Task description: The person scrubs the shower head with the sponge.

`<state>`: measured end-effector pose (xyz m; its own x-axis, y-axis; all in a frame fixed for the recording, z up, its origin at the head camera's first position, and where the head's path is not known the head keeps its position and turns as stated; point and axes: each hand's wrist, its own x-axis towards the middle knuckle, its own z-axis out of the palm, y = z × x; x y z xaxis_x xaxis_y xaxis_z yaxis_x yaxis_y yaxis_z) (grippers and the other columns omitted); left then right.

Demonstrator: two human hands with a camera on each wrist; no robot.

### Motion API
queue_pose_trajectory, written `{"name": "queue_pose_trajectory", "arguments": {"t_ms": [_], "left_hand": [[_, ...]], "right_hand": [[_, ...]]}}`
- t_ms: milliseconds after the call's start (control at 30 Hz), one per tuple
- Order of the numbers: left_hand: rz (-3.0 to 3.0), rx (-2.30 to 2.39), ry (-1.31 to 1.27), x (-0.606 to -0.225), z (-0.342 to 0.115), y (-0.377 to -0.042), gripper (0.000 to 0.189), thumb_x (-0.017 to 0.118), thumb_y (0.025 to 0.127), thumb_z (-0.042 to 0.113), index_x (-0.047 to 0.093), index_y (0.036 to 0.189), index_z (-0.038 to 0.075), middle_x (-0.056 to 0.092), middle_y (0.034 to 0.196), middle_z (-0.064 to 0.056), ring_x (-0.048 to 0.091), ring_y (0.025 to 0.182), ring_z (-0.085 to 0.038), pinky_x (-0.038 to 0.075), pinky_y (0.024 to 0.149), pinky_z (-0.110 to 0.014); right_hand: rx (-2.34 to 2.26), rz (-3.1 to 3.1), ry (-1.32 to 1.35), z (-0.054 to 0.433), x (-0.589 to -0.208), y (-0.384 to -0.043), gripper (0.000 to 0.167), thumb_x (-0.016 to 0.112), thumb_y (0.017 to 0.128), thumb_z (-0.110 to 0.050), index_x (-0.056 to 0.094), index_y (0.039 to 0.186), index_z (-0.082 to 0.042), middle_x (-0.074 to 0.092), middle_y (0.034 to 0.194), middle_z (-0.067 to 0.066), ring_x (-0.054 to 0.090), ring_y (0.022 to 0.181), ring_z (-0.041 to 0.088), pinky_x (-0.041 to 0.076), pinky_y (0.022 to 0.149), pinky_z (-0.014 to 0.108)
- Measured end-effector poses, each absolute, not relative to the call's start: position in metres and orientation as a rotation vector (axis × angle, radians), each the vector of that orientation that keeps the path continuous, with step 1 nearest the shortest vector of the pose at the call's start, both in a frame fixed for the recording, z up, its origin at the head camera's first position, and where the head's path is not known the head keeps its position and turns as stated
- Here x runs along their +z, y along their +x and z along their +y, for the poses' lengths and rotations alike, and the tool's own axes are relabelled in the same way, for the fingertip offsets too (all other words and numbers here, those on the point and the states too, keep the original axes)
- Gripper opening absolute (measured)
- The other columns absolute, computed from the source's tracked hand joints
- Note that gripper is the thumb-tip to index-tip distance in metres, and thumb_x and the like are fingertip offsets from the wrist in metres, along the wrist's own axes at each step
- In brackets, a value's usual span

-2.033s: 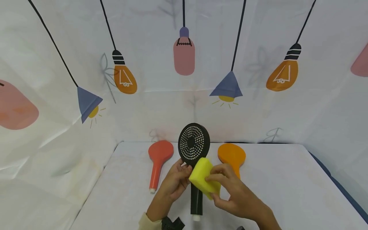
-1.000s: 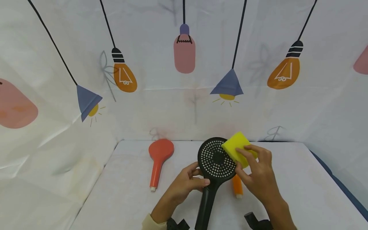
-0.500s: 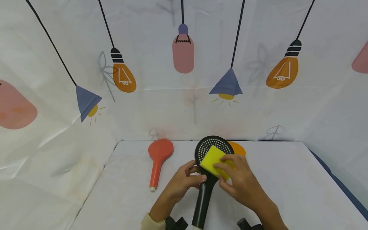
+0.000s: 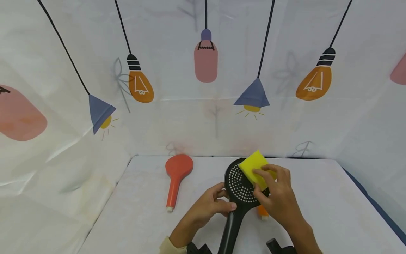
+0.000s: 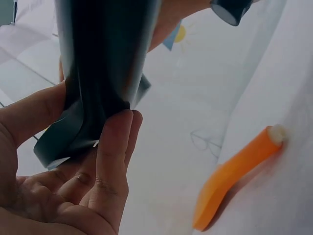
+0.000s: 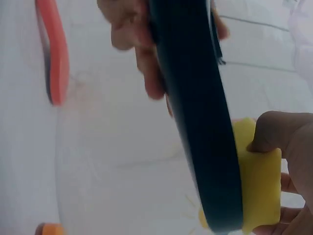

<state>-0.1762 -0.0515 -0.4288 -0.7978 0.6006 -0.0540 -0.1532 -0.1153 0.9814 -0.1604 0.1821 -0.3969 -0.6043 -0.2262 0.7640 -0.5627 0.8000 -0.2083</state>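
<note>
A black shower head (image 4: 238,187) with pale nozzle dots is held up over the table, its handle slanting toward the bottom of the head view. My left hand (image 4: 209,204) grips it at the neck, thumb in front and fingers behind. In the left wrist view those fingers (image 5: 115,152) curl round the dark plastic. My right hand (image 4: 276,194) pinches a yellow sponge (image 4: 253,167) against the upper right of the nozzle face. In the right wrist view the sponge (image 6: 259,181) lies flat along the face, with the right thumb (image 6: 266,134) on its edge.
A red shower head (image 4: 178,176) lies at the left on the white table (image 4: 133,218). Behind the black one lies an orange shower head (image 5: 239,171), mostly hidden in the head view. A printed white backdrop (image 4: 177,123) rises behind the table.
The sponge has moved off the shower head's handle, to the face's right side, down to its lower part, and back to the upper right. The shower head has shifted rightward.
</note>
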Motion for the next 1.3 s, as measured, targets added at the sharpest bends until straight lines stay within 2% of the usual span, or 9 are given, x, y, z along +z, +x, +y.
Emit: {"name": "queue_pose_trajectory", "arguments": {"t_ms": [133,400,533,667,767,900,1000,1200,1300], "left_hand": [[1.658,1.965,0.483,-0.428,-0.052,-0.176,0.062,0.070,0.089,0.013,0.046,0.146,0.012,0.069,0.116,-0.007,0.069,0.076,-0.010,0.059,0.067,-0.028],[1.716,1.974,0.486,-0.428,-0.056,-0.179,0.056,0.070,0.089,0.013,0.051,0.141,0.012,0.067,0.110,-0.004,0.065,0.075,-0.012,0.059,0.067,-0.028],[1.719,1.946,0.487,-0.428,-0.056,-0.179,0.054,0.071,0.089,0.013,0.052,0.139,0.010,0.065,0.111,-0.004,0.065,0.077,-0.013,0.058,0.068,-0.028],[1.710,1.900,0.528,-0.430,-0.052,-0.178,0.057,0.071,0.089,0.013,0.050,0.142,0.007,0.064,0.114,-0.005,0.067,0.080,-0.012,0.058,0.070,-0.027],[1.720,1.869,0.564,-0.432,-0.050,-0.177,0.056,0.072,0.090,0.012,0.051,0.141,0.004,0.065,0.110,-0.004,0.068,0.080,-0.009,0.058,0.070,-0.025],[1.740,1.839,0.582,-0.434,-0.049,-0.175,0.052,0.072,0.089,0.011,0.055,0.137,0.002,0.065,0.103,0.000,0.068,0.079,-0.008,0.059,0.069,-0.024],[1.747,1.836,0.591,-0.434,-0.048,-0.174,0.051,0.073,0.088,0.011,0.056,0.136,0.006,0.065,0.102,0.000,0.069,0.079,-0.009,0.060,0.068,-0.026],[1.823,1.834,0.623,-0.430,-0.049,-0.174,0.054,0.078,0.085,0.015,0.055,0.134,0.013,0.064,0.104,-0.001,0.068,0.076,-0.012,0.058,0.067,-0.026],[1.842,1.835,0.657,-0.430,-0.049,-0.174,0.058,0.077,0.086,0.019,0.052,0.138,0.016,0.064,0.111,-0.001,0.066,0.083,-0.013,0.057,0.073,-0.027]], "right_hand": [[0.597,-2.229,0.663,0.171,-0.397,-0.154,0.040,0.062,0.078,-0.015,0.068,0.117,-0.008,0.054,0.120,0.017,0.045,0.110,0.033,0.041,0.090,0.024],[0.648,-2.226,0.915,0.150,-0.395,-0.145,0.041,0.068,0.072,-0.008,0.068,0.113,-0.015,0.055,0.119,0.009,0.045,0.109,0.024,0.037,0.098,0.024],[0.622,-2.220,0.929,0.153,-0.395,-0.148,0.026,0.059,0.089,-0.019,0.069,0.113,-0.015,0.055,0.119,0.010,0.045,0.109,0.026,0.036,0.098,0.030],[0.534,-2.180,0.796,0.162,-0.396,-0.155,0.034,0.046,0.097,-0.028,0.069,0.113,-0.010,0.055,0.117,0.017,0.047,0.105,0.032,0.041,0.089,0.035],[0.528,-2.171,0.659,0.173,-0.397,-0.161,0.032,0.052,0.091,-0.022,0.068,0.115,-0.007,0.054,0.117,0.022,0.047,0.104,0.038,0.044,0.080,0.041],[0.580,-2.197,0.523,0.184,-0.398,-0.163,0.036,0.062,0.080,-0.013,0.066,0.115,-0.006,0.052,0.118,0.023,0.045,0.107,0.040,0.049,0.076,0.047],[0.599,-2.203,0.522,0.183,-0.398,-0.161,0.035,0.061,0.081,-0.016,0.067,0.115,-0.007,0.053,0.118,0.022,0.045,0.108,0.038,0.048,0.078,0.042],[0.604,-2.158,0.719,0.170,-0.394,-0.155,0.038,0.044,0.096,-0.030,0.070,0.114,-0.009,0.056,0.117,0.017,0.047,0.107,0.033,0.039,0.093,0.023],[0.606,-2.161,0.846,0.164,-0.391,-0.150,0.036,0.043,0.098,-0.030,0.071,0.113,-0.012,0.058,0.117,0.011,0.047,0.108,0.028,0.035,0.100,0.021]]}}
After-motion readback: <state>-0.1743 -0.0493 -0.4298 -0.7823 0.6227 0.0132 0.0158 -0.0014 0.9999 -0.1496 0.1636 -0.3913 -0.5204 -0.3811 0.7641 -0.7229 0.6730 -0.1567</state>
